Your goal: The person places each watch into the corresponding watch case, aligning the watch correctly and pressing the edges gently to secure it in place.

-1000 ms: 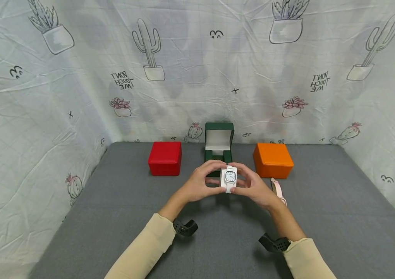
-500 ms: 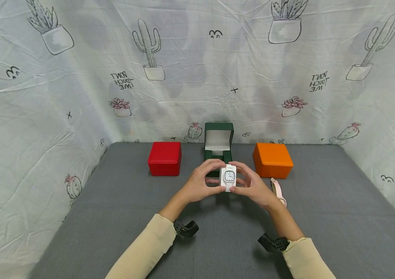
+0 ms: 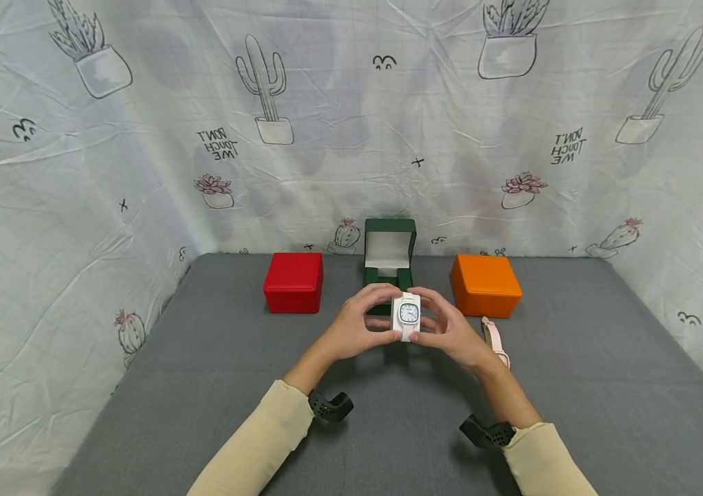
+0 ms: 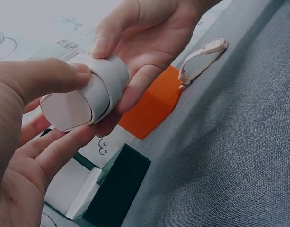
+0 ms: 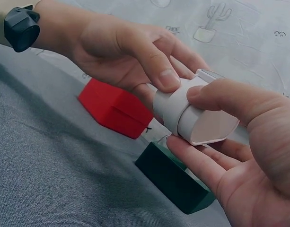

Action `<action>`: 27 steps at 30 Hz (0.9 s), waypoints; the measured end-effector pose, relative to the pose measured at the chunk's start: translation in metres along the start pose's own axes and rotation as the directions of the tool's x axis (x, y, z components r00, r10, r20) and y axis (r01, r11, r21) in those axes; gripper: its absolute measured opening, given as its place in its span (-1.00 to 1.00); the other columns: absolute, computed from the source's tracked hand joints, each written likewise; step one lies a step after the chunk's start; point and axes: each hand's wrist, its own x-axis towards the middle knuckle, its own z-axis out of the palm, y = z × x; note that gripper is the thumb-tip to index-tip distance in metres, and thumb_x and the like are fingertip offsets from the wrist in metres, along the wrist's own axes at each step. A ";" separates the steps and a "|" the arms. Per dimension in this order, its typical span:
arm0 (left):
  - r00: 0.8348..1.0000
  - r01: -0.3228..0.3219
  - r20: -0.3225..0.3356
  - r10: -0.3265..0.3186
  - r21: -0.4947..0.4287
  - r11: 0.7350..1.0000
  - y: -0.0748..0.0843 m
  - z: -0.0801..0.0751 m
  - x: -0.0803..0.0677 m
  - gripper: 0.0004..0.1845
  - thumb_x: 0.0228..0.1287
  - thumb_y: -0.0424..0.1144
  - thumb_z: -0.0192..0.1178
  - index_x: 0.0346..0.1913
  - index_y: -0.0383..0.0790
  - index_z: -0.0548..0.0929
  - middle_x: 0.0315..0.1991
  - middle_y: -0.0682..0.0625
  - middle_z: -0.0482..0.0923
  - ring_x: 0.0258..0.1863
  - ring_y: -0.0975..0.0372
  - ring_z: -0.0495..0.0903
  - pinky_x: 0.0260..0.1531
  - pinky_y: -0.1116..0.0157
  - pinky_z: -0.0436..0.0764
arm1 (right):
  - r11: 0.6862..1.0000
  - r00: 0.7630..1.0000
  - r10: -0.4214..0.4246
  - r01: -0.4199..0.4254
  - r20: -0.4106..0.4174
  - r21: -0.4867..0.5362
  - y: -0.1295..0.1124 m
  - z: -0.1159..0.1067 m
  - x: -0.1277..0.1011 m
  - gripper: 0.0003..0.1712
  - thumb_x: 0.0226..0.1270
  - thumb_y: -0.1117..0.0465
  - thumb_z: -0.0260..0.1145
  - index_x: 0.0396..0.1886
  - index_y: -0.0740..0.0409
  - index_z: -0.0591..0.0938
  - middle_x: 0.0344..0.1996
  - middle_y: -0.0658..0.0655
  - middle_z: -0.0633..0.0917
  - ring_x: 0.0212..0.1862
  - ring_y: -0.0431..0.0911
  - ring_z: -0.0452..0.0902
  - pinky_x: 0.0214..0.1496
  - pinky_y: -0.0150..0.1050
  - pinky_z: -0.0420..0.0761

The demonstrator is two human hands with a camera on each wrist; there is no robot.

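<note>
Just in front of the open green box (image 3: 391, 227), both hands hold a white wristwatch (image 3: 409, 313) that is wrapped round a white cushion (image 4: 64, 112). My left hand (image 3: 354, 327) pinches one side of the cushion and strap between thumb and fingers. On the other side, my right hand (image 3: 453, 334) grips it the same way. Its square dial faces up toward the head view. In the right wrist view the thumbs lie on the white strap (image 5: 181, 111), and the cushion's flat end shows. The hands hide part of the green box's front.
A closed red box (image 3: 293, 282) stands left of the green one, and a closed orange box (image 3: 486, 286) stands to its right. A pink watch (image 3: 495, 340) lies on the grey tabletop (image 3: 233, 372) beside my right wrist. Patterned cloth (image 3: 339, 103) hangs behind.
The watch and cushion have shifted very slightly left and straightened a little in the head view. Both hands keep their grip, nearly still.
</note>
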 end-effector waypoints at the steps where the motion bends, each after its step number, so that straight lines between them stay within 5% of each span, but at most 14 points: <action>1: 1.000 0.001 0.001 -0.001 -0.007 1.000 0.000 0.000 0.000 -0.34 0.05 -0.38 0.43 0.26 -0.12 0.47 0.33 -0.12 0.31 0.25 0.08 0.44 -0.10 0.32 0.69 | 1.000 1.000 -0.001 0.001 -0.002 0.000 0.000 0.000 0.000 -0.10 0.19 0.40 0.38 0.46 0.22 0.12 0.40 0.22 0.20 0.21 0.13 0.46 0.04 -0.31 0.66; 11: 0.999 0.042 -0.001 -0.042 -0.035 0.998 0.003 -0.001 0.001 -0.33 0.04 -0.45 0.42 0.27 -0.21 0.46 0.33 -0.06 0.32 0.28 0.07 0.43 -0.07 0.29 0.69 | 1.000 1.000 0.011 -0.011 -0.003 -0.001 -0.002 -0.001 0.000 -0.12 0.19 0.39 0.38 0.45 0.12 0.17 0.43 0.20 0.18 0.27 0.26 0.37 0.08 -0.31 0.63; 18: 0.998 0.070 0.005 -0.070 -0.050 0.996 0.022 -0.003 0.000 -0.34 0.04 -0.51 0.39 0.26 -0.35 0.43 0.33 -0.19 0.30 0.28 -0.02 0.42 -0.06 0.21 0.69 | 1.000 1.000 0.003 -0.003 -0.007 -0.004 -0.001 0.000 0.001 -0.14 0.19 0.37 0.39 0.45 0.04 0.21 0.45 0.20 0.16 0.34 0.31 0.28 0.11 -0.34 0.61; 22: 0.996 0.084 -0.009 -0.085 -0.040 0.996 0.011 -0.003 0.000 -0.33 0.06 -0.48 0.39 0.28 -0.29 0.42 0.34 -0.17 0.28 0.28 0.00 0.41 -0.05 0.19 0.68 | 0.999 1.000 0.015 -0.017 -0.027 -0.041 0.000 0.000 0.003 -0.14 0.20 0.34 0.39 0.46 0.00 0.23 0.44 0.20 0.22 0.31 0.31 0.34 0.13 -0.30 0.62; 27: 0.997 0.069 -0.028 -0.070 -0.011 0.998 -0.004 -0.006 0.002 -0.32 0.06 -0.44 0.41 0.28 -0.22 0.42 0.35 -0.09 0.27 0.30 0.00 0.41 -0.06 0.20 0.69 | 0.987 0.997 0.010 -0.022 -0.078 -0.156 0.001 0.000 0.008 -0.15 0.19 0.27 0.42 0.45 -0.09 0.26 0.41 0.17 0.31 0.27 0.26 0.41 0.23 -0.01 0.56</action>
